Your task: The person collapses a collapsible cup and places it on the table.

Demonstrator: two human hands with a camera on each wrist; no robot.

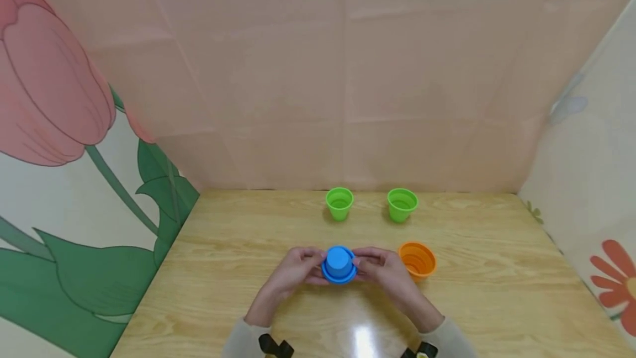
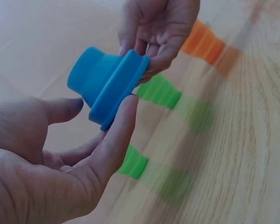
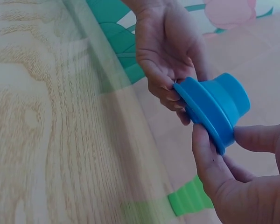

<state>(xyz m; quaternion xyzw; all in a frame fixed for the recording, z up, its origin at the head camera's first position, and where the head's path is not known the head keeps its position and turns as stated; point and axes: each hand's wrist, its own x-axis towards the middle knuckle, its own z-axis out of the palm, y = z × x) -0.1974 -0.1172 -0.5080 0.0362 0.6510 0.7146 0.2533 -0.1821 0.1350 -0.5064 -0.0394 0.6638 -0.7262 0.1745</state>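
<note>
A blue collapsible cup (image 1: 339, 263) is held above the table between both hands, its narrow base facing up toward the head camera. It looks partly folded, with the base standing out from a wider rim band. My left hand (image 1: 296, 270) pinches the rim from the left, thumb on one side and fingers on the other, as the left wrist view shows on the blue cup (image 2: 105, 86). From the opposite side my right hand (image 1: 382, 270) pinches the rim; in the right wrist view its fingers press under the blue cup (image 3: 214, 107).
An orange collapsible cup (image 1: 417, 260) stands upright just right of my right hand. Farther back are two upright green cups, one left (image 1: 340, 204) and one right (image 1: 402, 204). The wooden table (image 1: 238, 236) meets a pink cloth backdrop (image 1: 343, 98).
</note>
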